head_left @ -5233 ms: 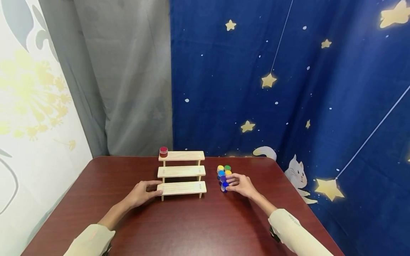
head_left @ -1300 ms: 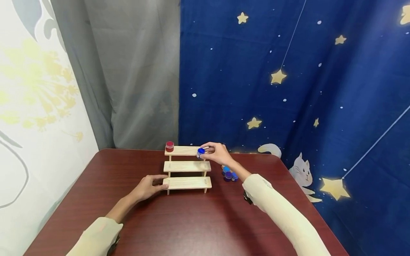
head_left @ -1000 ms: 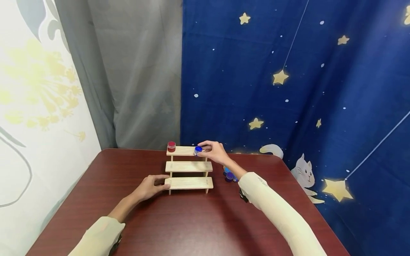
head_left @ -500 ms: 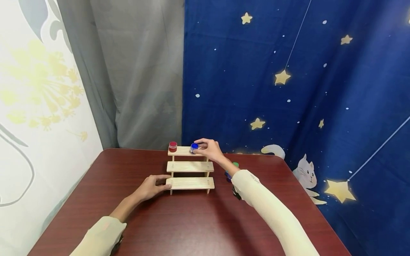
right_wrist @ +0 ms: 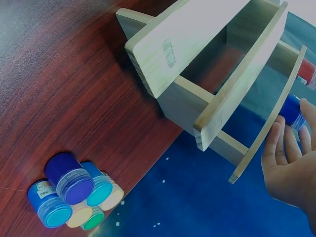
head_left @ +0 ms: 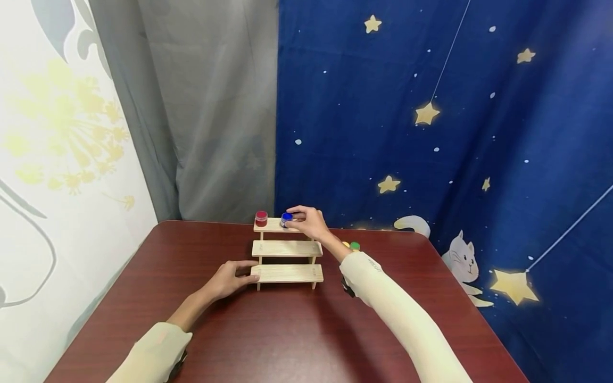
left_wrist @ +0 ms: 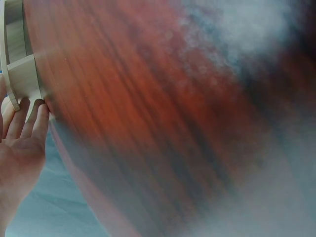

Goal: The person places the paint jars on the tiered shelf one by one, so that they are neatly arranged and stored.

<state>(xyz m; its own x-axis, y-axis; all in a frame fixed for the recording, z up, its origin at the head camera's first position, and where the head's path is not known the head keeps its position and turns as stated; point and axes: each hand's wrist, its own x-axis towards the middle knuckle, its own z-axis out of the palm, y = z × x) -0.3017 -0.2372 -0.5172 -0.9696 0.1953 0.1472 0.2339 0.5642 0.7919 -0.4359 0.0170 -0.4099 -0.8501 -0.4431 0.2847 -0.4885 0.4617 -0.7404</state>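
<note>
A three-tier wooden display stand [head_left: 287,273] stands on the table. My left hand [head_left: 227,279] grips the left end of its lowest tier, thumb in front and fingers behind; in the left wrist view, the fingers [left_wrist: 24,121] reach against the stand's side. At the top tier, my right hand [head_left: 310,222] pinches a small blue paint pot [head_left: 286,219] between thumb and fingers. The right wrist view shows this pot right at the top board, beside a red paint pot [right_wrist: 307,74]. That red pot [head_left: 261,218] sits at the top tier's left end.
Several paint pots stand clustered on the table right of the stand, including a purple pot [right_wrist: 74,185], a green pot [right_wrist: 93,219] and light blue ones. My right forearm mostly hides them in the head view. Curtains hang behind the table [head_left: 268,330].
My right hand took the blue pot from the cluster, carried it to the top tier and moved it left towards the red pot. My left hand stays on the stand.
</note>
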